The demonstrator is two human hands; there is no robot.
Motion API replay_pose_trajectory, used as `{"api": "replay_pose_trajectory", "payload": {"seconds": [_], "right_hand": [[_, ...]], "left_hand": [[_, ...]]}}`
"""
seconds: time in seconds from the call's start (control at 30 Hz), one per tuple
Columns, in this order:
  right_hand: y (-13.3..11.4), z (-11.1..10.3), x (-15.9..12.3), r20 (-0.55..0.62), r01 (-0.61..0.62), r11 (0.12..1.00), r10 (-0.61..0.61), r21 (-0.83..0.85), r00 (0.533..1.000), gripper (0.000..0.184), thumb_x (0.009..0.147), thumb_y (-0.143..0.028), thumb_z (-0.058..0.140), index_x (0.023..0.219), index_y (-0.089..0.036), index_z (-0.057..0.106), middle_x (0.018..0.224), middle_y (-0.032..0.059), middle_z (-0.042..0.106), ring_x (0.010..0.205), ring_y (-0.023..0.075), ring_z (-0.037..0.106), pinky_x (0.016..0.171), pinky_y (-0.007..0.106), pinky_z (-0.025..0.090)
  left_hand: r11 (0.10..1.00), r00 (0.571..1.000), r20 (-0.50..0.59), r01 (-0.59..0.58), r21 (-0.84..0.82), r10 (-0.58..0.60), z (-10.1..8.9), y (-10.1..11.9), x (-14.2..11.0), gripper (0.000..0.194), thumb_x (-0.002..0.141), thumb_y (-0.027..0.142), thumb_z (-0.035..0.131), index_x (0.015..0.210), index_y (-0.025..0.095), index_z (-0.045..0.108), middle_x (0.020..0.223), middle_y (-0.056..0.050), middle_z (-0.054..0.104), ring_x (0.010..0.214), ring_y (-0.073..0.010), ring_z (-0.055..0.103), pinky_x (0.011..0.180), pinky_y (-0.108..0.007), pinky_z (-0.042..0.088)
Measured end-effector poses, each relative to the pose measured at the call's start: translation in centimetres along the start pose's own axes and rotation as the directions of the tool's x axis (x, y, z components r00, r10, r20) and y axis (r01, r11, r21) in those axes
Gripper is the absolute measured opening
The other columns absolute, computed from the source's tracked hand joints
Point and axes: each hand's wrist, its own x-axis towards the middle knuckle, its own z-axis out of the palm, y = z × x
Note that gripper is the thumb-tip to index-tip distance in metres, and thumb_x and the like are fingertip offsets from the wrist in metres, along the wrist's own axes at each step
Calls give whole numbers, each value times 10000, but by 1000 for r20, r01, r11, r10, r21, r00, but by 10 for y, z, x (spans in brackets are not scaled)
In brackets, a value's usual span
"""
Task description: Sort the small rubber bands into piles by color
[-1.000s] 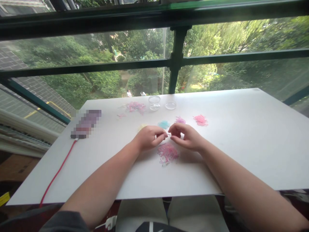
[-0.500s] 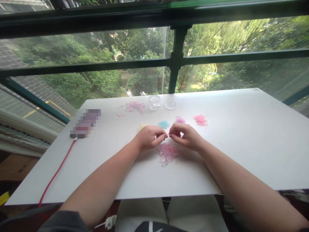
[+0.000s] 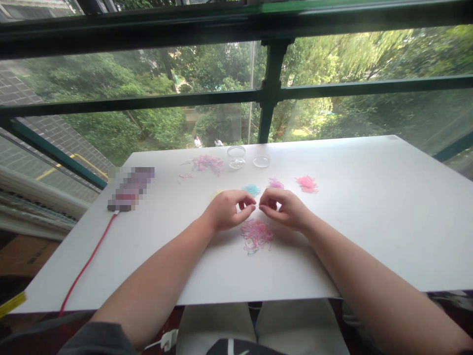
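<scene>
My left hand (image 3: 232, 209) and my right hand (image 3: 284, 208) meet fingertip to fingertip above the table, thumbs and forefingers pinched. Between them runs a small thin pale strand, apparently an elastic band (image 3: 257, 205), held at both ends. Just below lies a tangled pile of pink and clear elastic bands (image 3: 256, 235). Beyond the hands are a small blue pile (image 3: 252, 190), a purple pile (image 3: 275, 183) and a bright pink pile (image 3: 306, 184). A pale yellow pile (image 3: 216, 195) is partly hidden behind my left hand.
A mixed pink-purple pile (image 3: 207, 163) lies at the back of the white table (image 3: 369, 222). Beside it stand a clear round container (image 3: 236, 159) and a clear shallow dish (image 3: 261, 161). A blurred-out device (image 3: 131, 190) with a red cable (image 3: 88, 261) lies on the left.
My hands stay almost in place, still pinching the strand. The left fingers have shifted very slightly. A yellow object at the lower left edge shows more.
</scene>
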Motion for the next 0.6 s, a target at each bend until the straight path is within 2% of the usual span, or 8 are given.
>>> {"api": "replay_pose_trajectory", "payload": {"seconds": [0.27,0.43,0.6], "right_hand": [[0,0,0,9,-2,1000,2,-5,1000,60,748,-127,544,711,-174,547,615,-19,486,551,93,432,506,220,354],[-2,0,0,9,-4,1000,4,-5,1000,65,748,-126,539,708,-177,543,618,-19,484,552,94,435,509,221,361],[-2,-1,0,14,-12,1000,12,-12,1000,56,749,-139,543,709,-178,548,617,-15,491,553,98,437,507,226,356]], "left_hand": [[1000,1000,6,-18,-6,19,0,0,0,106,801,212,558,830,179,655,739,4,669,630,-95,587,619,-216,444],[1000,1000,-20,-22,1,22,0,0,0,126,789,216,576,891,179,640,799,-4,676,655,-98,600,630,-220,452],[999,999,-1,-42,3,42,-1,1,0,93,797,206,561,824,185,648,760,4,671,641,-98,587,636,-223,450]]}}
